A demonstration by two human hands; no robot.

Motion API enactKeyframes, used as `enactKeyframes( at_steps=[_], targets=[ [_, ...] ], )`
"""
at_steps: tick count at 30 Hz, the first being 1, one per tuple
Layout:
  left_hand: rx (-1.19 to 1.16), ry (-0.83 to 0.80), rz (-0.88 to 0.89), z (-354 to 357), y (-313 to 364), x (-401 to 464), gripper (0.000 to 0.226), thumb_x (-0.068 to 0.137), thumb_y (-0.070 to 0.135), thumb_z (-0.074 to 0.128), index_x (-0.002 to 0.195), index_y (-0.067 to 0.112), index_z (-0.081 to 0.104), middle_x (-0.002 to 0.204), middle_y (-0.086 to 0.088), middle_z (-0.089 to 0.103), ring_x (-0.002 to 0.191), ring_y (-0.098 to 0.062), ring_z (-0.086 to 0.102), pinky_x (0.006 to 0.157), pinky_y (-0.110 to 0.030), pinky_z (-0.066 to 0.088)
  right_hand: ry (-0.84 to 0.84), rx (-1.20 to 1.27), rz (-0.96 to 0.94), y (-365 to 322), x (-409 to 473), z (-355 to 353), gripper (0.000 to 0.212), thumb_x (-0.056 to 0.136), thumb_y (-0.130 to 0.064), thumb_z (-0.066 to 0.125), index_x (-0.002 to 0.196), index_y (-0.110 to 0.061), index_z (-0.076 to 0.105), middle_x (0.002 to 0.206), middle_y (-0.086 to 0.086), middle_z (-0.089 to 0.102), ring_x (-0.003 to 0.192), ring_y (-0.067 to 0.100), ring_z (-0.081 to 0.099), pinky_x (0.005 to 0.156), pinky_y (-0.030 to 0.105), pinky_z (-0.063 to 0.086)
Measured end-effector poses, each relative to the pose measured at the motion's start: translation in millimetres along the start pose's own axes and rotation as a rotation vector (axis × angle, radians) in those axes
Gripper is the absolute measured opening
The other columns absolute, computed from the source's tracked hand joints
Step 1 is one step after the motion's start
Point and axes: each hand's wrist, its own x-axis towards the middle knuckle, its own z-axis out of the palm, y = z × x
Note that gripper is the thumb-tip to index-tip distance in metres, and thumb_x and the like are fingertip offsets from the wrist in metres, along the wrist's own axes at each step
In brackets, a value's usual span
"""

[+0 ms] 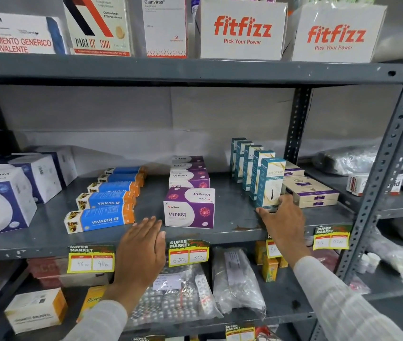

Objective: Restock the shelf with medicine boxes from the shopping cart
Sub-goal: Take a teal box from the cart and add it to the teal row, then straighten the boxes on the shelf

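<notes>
On the middle grey shelf (232, 217) stands a row of tall teal-and-white Ketocasp boxes. My right hand (282, 216) grips the base of the front Ketocasp box (270, 182), thumb on its left corner, fingers on its right side. My left hand (142, 249) hovers flat and open over the shelf's front edge, between the Vivalyn EF boxes (102, 219) and the purple-and-white Virest boxes (189, 210), touching neither. The shopping cart is out of view.
Large white-and-blue boxes (1, 200) fill the shelf's left end; flat cream boxes (311, 191) lie right of the teal row. Fitfizz cartons (242, 29) sit on the shelf above. Blister-pack bags (178, 296) and price tags (91, 260) are below. A steel upright (389, 153) stands at right.
</notes>
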Motion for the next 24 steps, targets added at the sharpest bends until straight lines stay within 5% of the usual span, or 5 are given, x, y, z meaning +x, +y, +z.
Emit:
enactKeyframes(
  at_steps=[6, 12, 18, 21, 24],
  targets=[
    [-0.001, -0.001, 0.006, 0, -1, 0, 0.055, 0.104, 0.041, 0.030, 0.132, 0.010, 0.067, 0.137, -0.009, 0.067, 0.131, -0.025, 0.060, 0.115, -0.044, 0.040, 0.020, 0.082, -0.018, 2, -2, -2, 0.071, 0.077, -0.047, 0.082, 0.130, -0.021, 0.043, 0.133, 0.006, 0.059, 0.124, 0.029, 0.056, 0.096, 0.051, 0.054],
    [-0.009, 0.002, -0.012, -1, 0, 0, 0.050, 0.103, 0.039, 0.036, 0.132, 0.013, 0.067, 0.138, -0.007, 0.066, 0.132, -0.023, 0.059, 0.115, -0.040, 0.036, 0.310, 0.274, -0.292, -22, -27, -9, 0.029, 0.092, -0.025, 0.070, 0.113, -0.014, 0.054, 0.111, 0.006, 0.059, 0.103, 0.018, 0.052, 0.082, 0.037, 0.050],
    [-0.010, -0.020, 0.033, -5, -7, 1, 0.053, 0.105, 0.044, 0.032, 0.134, 0.016, 0.066, 0.140, -0.003, 0.065, 0.134, -0.018, 0.057, 0.116, -0.036, 0.035, -0.421, 0.366, -0.372, -79, -34, 14, 0.076, 0.079, -0.053, 0.080, 0.145, -0.031, 0.048, 0.135, -0.016, 0.048, 0.118, 0.002, 0.052, 0.097, 0.029, 0.049],
    [-0.004, -0.031, 0.043, -8, -14, 0, 0.055, 0.105, 0.049, 0.030, 0.138, 0.018, 0.062, 0.144, -0.001, 0.062, 0.138, -0.015, 0.053, 0.116, -0.031, 0.029, -0.535, 0.348, -0.458, -89, -34, 30, 0.074, 0.080, -0.042, 0.083, 0.146, -0.029, 0.051, 0.141, -0.012, 0.046, 0.127, 0.000, 0.042, 0.103, 0.011, 0.042],
    [-0.003, -0.041, 0.047, -8, -18, 0, 0.059, 0.105, 0.053, 0.026, 0.141, 0.020, 0.060, 0.147, 0.001, 0.059, 0.139, -0.014, 0.051, 0.117, -0.030, 0.026, -0.545, 0.397, -0.422, -92, -30, 40, 0.058, 0.087, -0.024, 0.079, 0.141, -0.021, 0.057, 0.137, -0.009, 0.048, 0.124, 0.001, 0.043, 0.078, -0.009, 0.036]
  ],
)
